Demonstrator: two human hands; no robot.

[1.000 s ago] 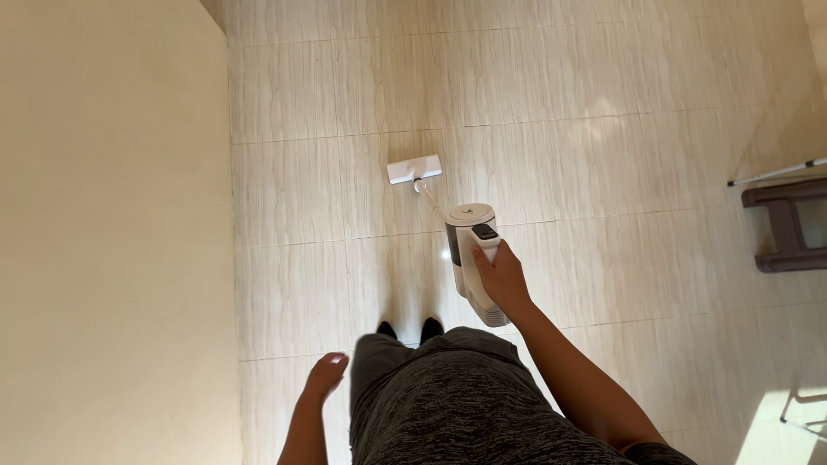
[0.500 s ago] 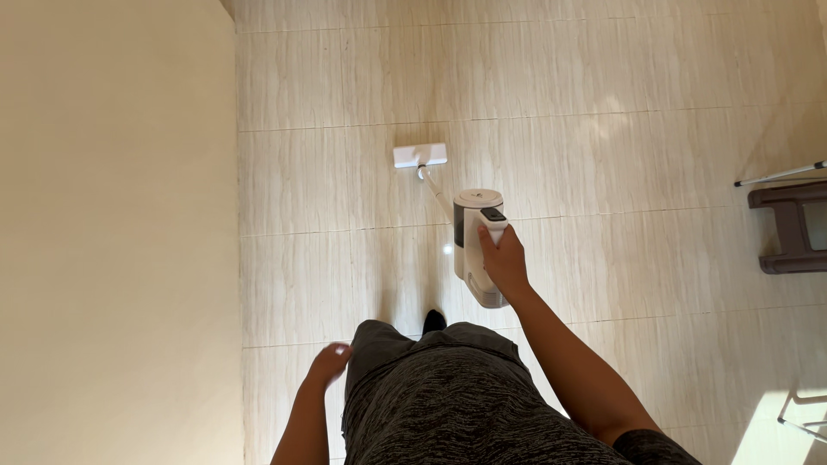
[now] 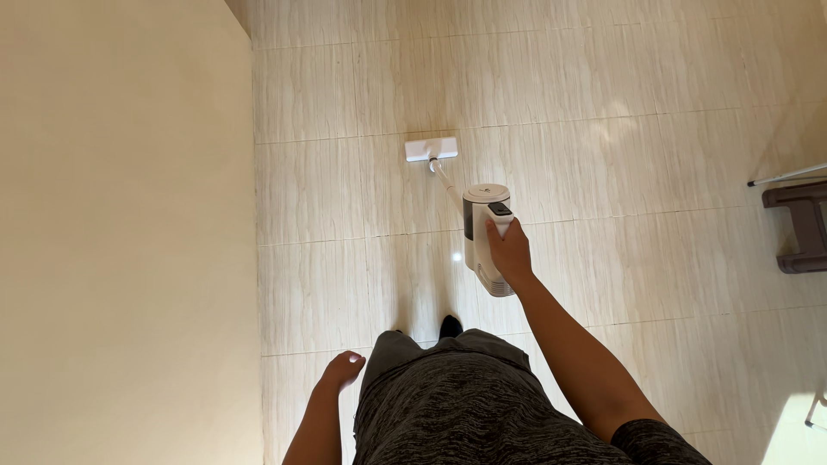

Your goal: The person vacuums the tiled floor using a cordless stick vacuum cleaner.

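A person's right hand [image 3: 510, 251] is clamped on the handle of a white stick vacuum [image 3: 485, 237], whose floor head [image 3: 432, 149] rests on the tiled floor [image 3: 603, 129] well ahead of the grip. The left hand [image 3: 343, 370] hangs loosely curled, holding nothing. A swing leftward could likely knock the head against the wall [image 3: 121, 232]; dark furniture [image 3: 797, 228] stands well right, with open tile between.
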